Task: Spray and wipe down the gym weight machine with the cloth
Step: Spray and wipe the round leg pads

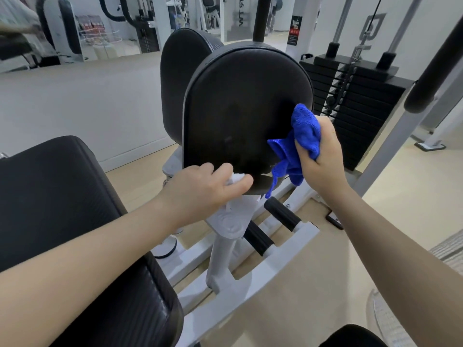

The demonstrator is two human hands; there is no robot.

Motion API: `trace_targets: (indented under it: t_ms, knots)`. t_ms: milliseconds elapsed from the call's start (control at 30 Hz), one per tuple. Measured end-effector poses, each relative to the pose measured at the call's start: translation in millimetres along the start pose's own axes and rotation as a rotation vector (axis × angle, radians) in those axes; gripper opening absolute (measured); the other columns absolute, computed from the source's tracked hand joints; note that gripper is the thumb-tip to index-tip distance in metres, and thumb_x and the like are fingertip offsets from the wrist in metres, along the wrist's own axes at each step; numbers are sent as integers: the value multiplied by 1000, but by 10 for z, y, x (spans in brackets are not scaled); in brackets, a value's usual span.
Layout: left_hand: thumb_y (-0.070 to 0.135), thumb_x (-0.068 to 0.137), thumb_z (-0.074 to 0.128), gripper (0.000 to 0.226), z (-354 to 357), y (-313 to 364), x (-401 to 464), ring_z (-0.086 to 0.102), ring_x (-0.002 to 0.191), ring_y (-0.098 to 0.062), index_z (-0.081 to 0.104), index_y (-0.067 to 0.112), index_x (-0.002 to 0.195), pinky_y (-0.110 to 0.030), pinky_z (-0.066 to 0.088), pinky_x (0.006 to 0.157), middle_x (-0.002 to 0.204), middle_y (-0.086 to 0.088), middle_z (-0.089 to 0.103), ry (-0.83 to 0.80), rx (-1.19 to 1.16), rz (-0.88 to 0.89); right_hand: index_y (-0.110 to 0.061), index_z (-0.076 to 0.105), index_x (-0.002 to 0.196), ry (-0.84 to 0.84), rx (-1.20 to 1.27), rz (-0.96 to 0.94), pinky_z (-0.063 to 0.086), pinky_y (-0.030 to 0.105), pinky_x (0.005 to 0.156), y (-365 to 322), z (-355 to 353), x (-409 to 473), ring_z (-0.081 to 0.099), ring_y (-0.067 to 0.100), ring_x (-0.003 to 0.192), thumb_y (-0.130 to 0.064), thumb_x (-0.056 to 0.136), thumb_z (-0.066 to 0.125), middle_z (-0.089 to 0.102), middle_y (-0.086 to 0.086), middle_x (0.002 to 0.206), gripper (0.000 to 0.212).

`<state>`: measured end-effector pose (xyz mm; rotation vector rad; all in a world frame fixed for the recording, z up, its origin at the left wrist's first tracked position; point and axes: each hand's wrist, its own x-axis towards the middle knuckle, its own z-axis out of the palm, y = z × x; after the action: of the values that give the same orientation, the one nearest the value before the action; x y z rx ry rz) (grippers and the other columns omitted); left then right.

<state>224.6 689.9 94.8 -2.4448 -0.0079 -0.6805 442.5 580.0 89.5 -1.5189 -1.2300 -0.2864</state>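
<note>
Gym floor behind, the right hand (319,151) clutches the blue cloth (295,144) against the black pad's (240,108) right edge while the left hand (208,186) grips something white, maybe the sprayer, below; the dangling cloth tail could snag the frame (225,246)

Two hands: left hand (203,189), right hand (319,149). One blue cloth (300,136). Two upright black pads: near pad (240,108), far pad (180,71). One black seat cushion (55,196). One weight stack (355,101). Two black footrest grips: first (281,212), second (258,237).
</note>
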Motion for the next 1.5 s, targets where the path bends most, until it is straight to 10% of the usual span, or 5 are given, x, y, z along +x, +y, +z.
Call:
trace_targets:
  t_ms: [433, 733, 1100, 1300, 1500]
  knots:
    - [29, 87, 63, 47, -14, -405, 76, 57, 56, -12, 41, 20, 128, -25, 51, 56, 92, -3, 57, 295, -1347, -1349, -1, 52, 105, 112, -88, 12, 32, -2, 76, -198, 32, -185, 42, -12, 83, -13, 85, 52, 42, 3, 99, 23]
    - [42, 90, 54, 41, 167, -511, -28, 56, 50, -11, 49, 18, 123, -25, 49, 49, 70, -4, 56, -31, -1496, -1345, -5, 43, 120, 300, -116, 182, 44, 22, 79, -393, 284, 34, 49, 16, 94, -14, 82, 55, 48, 10, 112, 42]
    - [42, 88, 57, 33, 255, -564, -55, 53, 47, -13, 52, 21, 113, -26, 46, 46, 68, -1, 56, -12, -1673, -1295, -31, 43, 109, 116, -719, -518, 48, 35, 56, -607, 818, -38, 57, 29, 67, -7, 80, 62, 44, 5, 98, 42]
    - [41, 88, 57, 31, 250, -566, -92, 54, 48, -12, 53, 23, 113, -26, 46, 47, 74, -1, 57, -22, -1660, -1252, -28, 44, 86, 416, 17, 292, 42, 15, 69, -872, 713, 275, 47, -4, 75, -45, 87, 53, 42, -14, 75, 19]
    - [35, 86, 62, 21, 136, -556, -146, 51, 47, -14, 48, 23, 96, -26, 45, 44, 75, -4, 53, 47, -1714, -1288, -36, 41, 76, -30, -76, 134, 41, 24, 67, -800, 902, -137, 49, 9, 76, -48, 87, 55, 47, -12, 77, 21]
